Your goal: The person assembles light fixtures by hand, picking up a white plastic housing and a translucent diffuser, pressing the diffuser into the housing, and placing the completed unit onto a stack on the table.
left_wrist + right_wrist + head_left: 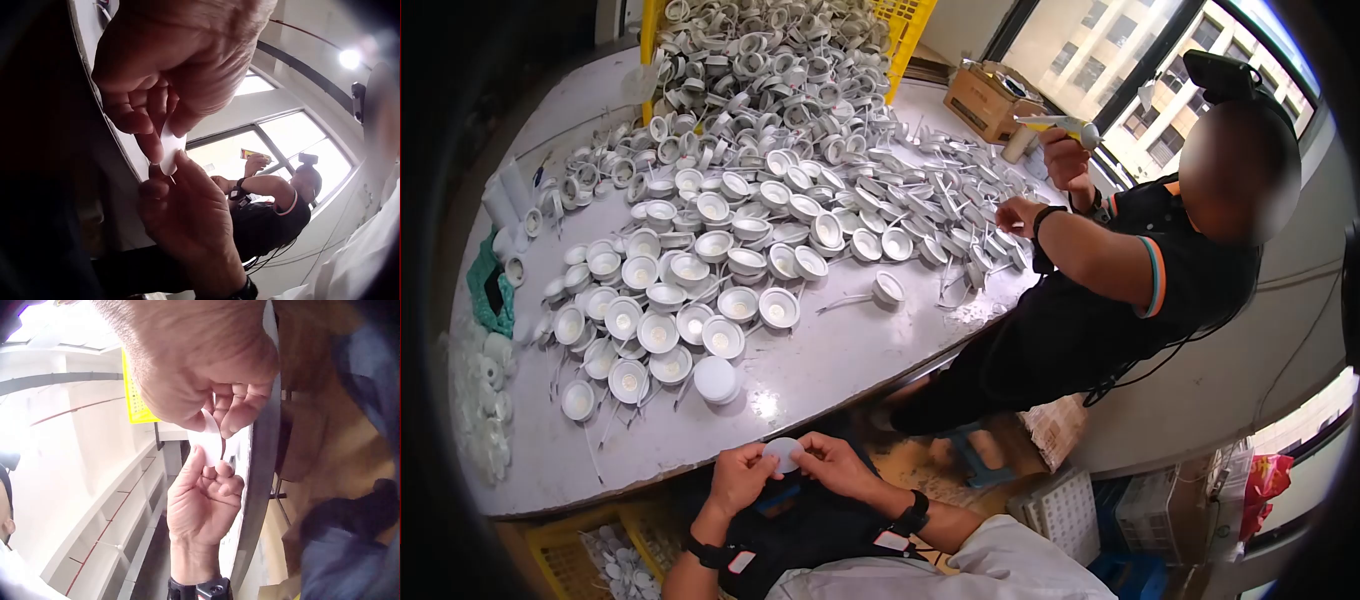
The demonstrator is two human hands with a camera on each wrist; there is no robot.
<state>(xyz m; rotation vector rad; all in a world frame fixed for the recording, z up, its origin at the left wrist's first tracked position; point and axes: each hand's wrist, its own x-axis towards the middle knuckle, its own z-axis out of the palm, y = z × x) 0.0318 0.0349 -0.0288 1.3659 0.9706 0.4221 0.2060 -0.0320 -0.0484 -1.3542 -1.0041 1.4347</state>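
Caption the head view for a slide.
Left hand and right hand pinch a white disc beside a table heaped with white cup-shaped parts.

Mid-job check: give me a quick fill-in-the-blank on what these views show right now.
1. The left hand and right hand pinch a small round disc coloured ____.
2. The crate behind the heap of lamp housings is ____.
3. The other person beside the table wears a ____ shirt.
Missing words: white; yellow; black.
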